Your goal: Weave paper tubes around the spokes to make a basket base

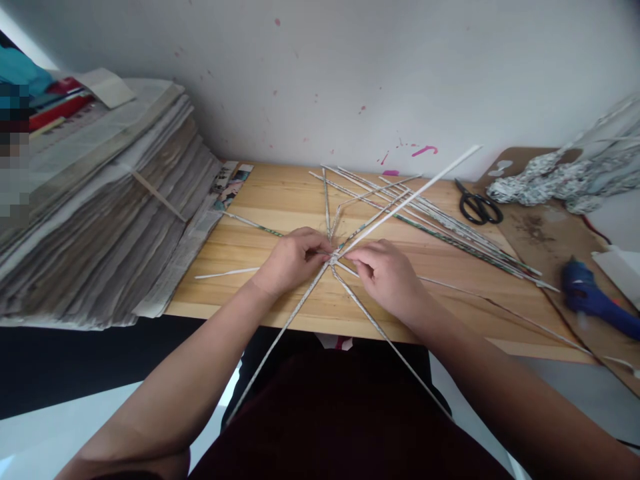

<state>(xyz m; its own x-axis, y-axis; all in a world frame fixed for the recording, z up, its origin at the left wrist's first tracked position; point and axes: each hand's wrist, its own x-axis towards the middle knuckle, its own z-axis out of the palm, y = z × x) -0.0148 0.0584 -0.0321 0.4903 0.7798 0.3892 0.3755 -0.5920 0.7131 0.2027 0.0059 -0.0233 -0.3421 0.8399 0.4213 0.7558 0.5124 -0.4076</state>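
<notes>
Thin rolled-newspaper sticks cross at a small woven hub [335, 257] in the middle of the wooden table [280, 193] and spread out like spokes. Two of them, including the front left stick [280, 333], reach past the near edge toward my body. At the hub's left side my left hand [295, 260] pinches, its fingertips on the crossing. My right hand [383, 270] closes thumb and fingers at the hub's right side, by the base of a whiter paper stick [425, 190] that slants up to the right. Exactly which strand each hand grips is partly hidden by the fingers.
Loose paper sticks [450, 223] lie at the back right, near black scissors [479, 205]. A blue glue gun [595, 297] rests on brown cardboard [535, 233] below a bundle of braided paper [545, 177]. A tall newspaper stack [150, 173] fills the left side, against the wall.
</notes>
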